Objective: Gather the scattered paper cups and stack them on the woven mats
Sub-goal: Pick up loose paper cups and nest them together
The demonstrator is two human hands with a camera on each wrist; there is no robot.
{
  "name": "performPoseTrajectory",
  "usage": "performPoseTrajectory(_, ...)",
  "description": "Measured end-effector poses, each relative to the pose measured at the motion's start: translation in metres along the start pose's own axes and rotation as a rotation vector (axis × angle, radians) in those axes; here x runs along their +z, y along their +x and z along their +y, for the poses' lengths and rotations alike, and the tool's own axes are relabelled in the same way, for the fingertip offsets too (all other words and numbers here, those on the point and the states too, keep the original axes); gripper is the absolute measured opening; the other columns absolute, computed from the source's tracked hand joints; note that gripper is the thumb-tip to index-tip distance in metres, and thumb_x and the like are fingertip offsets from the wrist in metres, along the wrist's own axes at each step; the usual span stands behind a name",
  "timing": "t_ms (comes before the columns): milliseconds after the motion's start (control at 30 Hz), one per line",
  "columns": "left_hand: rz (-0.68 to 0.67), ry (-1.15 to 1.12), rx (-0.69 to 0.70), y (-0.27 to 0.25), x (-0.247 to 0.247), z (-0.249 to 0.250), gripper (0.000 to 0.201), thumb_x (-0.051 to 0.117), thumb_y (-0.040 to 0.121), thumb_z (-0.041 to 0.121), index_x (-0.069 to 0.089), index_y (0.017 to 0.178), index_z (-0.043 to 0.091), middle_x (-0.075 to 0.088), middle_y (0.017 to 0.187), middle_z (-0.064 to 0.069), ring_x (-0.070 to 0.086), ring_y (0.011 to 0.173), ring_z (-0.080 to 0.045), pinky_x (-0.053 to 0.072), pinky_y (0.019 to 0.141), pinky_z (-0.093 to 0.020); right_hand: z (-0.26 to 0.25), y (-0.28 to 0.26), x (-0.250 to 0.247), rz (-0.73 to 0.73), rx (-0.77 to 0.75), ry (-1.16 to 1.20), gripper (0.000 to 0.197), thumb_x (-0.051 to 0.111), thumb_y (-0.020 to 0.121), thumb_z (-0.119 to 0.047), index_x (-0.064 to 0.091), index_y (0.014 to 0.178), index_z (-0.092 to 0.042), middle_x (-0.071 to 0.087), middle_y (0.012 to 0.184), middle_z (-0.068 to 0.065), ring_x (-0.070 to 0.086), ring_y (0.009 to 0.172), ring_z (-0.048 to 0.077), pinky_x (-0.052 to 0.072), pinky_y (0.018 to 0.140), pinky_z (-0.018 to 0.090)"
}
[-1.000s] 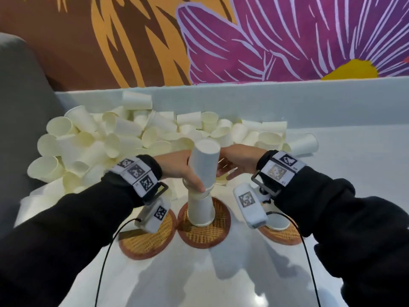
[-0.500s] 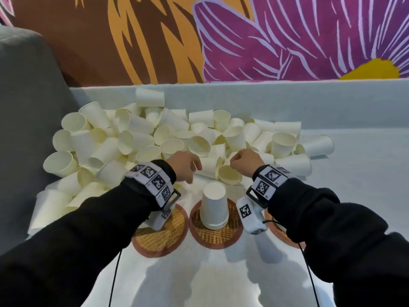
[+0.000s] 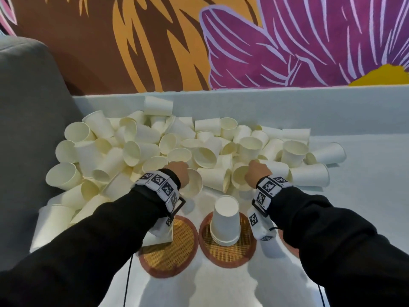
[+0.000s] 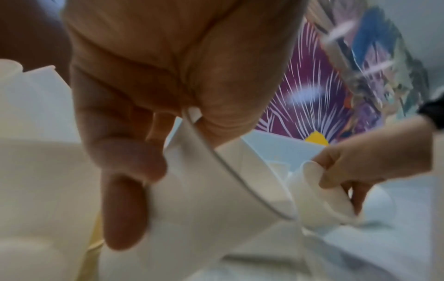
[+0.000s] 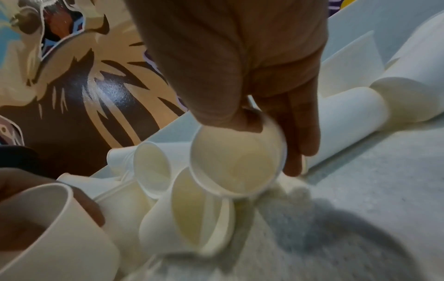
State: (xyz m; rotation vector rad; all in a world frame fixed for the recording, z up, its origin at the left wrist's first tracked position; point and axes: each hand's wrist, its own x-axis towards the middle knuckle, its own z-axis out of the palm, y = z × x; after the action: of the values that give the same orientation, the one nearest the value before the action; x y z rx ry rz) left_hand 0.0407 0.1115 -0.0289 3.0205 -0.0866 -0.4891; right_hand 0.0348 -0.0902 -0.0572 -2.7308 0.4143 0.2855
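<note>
A big heap of cream paper cups (image 3: 155, 149) covers the back left of the white table. An upside-down stack of cups (image 3: 225, 221) stands on the middle woven mat (image 3: 228, 251). The left mat (image 3: 174, 249) lies bare beside it. My left hand (image 3: 179, 171) grips a cup (image 3: 193, 182) (image 4: 216, 190) at the heap's near edge, thumb inside its rim. My right hand (image 3: 257, 171) holds another cup (image 3: 240, 177) (image 5: 238, 161) by its rim, mouth turned toward me. A third mat lies mostly hidden under my right wrist.
A grey cushion (image 3: 28, 111) borders the heap on the left. A low white ledge (image 3: 265, 107) and a painted wall (image 3: 287, 45) close the back. Single cups (image 3: 327, 152) lie at the heap's right end. Cables hang from both wrists.
Both hands let go of the stack after seating cups on the middle mat. They moved back into the heap, and each has taken hold of a loose cup.
</note>
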Motion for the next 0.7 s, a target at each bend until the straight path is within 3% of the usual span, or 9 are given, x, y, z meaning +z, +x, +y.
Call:
performPoseTrajectory(100, -0.031, -0.285, 0.018, -0.003, -0.028, -0.005, 0.041, 0.036, 0.097, 0.002, 0.043, 0.137, 0.004, 0.051, 0.134, -0.020, 0.059, 0.106, -0.033, 0.050, 0.091, -0.037, 0.004, 0.001, -0.020, 0.049, 0.002, 0.035, 0.030, 0.039, 0.095, -0.010, 0.052, 0.121, 0.000, 0.056, 0.127, 0.018, 0.054, 0.116, 0.032, 0.042, 0.093, 0.034)
performPoseTrajectory(200, -0.062, -0.589, -0.017, -0.005, -0.045, -0.012, 0.052, 0.037, 0.096, -0.005, 0.032, 0.145, 0.012, 0.057, 0.118, -0.019, 0.061, 0.073, -0.027, 0.060, 0.067, -0.034, 0.004, -0.011, -0.046, 0.100, 0.018, 0.167, 0.034, 0.039, 0.091, -0.007, 0.055, 0.120, -0.002, 0.060, 0.119, 0.018, 0.059, 0.105, 0.035, 0.049, 0.089, 0.038)
performPoseTrajectory(300, -0.058, -0.650, -0.014, -0.007, -0.052, -0.015, 0.053, 0.034, 0.097, -0.004, 0.029, 0.146, 0.016, 0.056, 0.085, -0.009, 0.062, 0.059, -0.021, 0.058, 0.056, -0.029, -0.007, -0.031, -0.067, 0.125, -0.061, 0.403, 0.038, 0.037, 0.089, -0.007, 0.056, 0.122, -0.004, 0.060, 0.116, 0.019, 0.063, 0.096, 0.038, 0.055, 0.084, 0.044)
performPoseTrajectory(367, -0.066, -0.646, 0.003, -0.013, -0.054, -0.014, 0.049, 0.032, 0.097, -0.002, 0.032, 0.143, 0.013, 0.059, 0.094, -0.017, 0.064, 0.047, -0.021, 0.055, 0.047, -0.029, -0.025, -0.051, -0.077, 0.099, -0.148, 0.556, 0.035, 0.038, 0.089, -0.008, 0.060, 0.115, -0.004, 0.062, 0.109, 0.019, 0.065, 0.090, 0.037, 0.058, 0.075, 0.043)
performPoseTrajectory(433, -0.092, -0.634, 0.027, -0.017, -0.054, -0.014, 0.042, 0.030, 0.096, 0.000, 0.038, 0.137, 0.003, 0.060, 0.105, -0.029, 0.067, 0.053, -0.030, 0.056, 0.049, -0.032, -0.046, -0.069, -0.081, 0.050, -0.236, 0.612, 0.030, 0.042, 0.087, -0.007, 0.062, 0.109, -0.004, 0.062, 0.101, 0.016, 0.064, 0.088, 0.036, 0.059, 0.071, 0.040)
performPoseTrajectory(567, -0.087, -0.608, 0.073, -0.019, -0.054, -0.022, 0.039, 0.037, 0.098, 0.002, 0.037, 0.137, 0.002, 0.062, 0.090, -0.016, 0.065, 0.051, -0.020, 0.059, 0.062, -0.033, -0.077, -0.090, -0.080, 0.073, -0.315, 0.467, 0.013, 0.044, 0.086, -0.006, 0.057, 0.088, -0.006, 0.058, 0.078, 0.011, 0.062, 0.071, 0.032, 0.054, 0.058, 0.032)
performPoseTrajectory(633, -0.114, -0.684, 0.106, -0.024, -0.057, -0.032, 0.035, 0.042, 0.098, 0.009, 0.041, 0.133, 0.006, 0.062, 0.088, -0.013, 0.065, 0.056, -0.023, 0.059, 0.063, -0.033, -0.084, -0.093, -0.077, 0.082, -0.311, 0.424, 0.012, 0.049, 0.086, -0.007, 0.059, 0.091, -0.006, 0.060, 0.078, 0.012, 0.063, 0.066, 0.032, 0.054, 0.059, 0.033)
performPoseTrajectory(700, -0.151, -0.768, 0.134, -0.033, -0.060, -0.044, 0.033, 0.043, 0.096, 0.019, 0.043, 0.129, 0.013, 0.061, 0.105, -0.019, 0.067, 0.059, -0.027, 0.057, 0.056, -0.029, -0.089, -0.096, -0.070, 0.059, -0.317, 0.400, 0.015, 0.056, 0.085, -0.010, 0.064, 0.097, -0.006, 0.063, 0.082, 0.013, 0.064, 0.058, 0.027, 0.054, 0.056, 0.031)
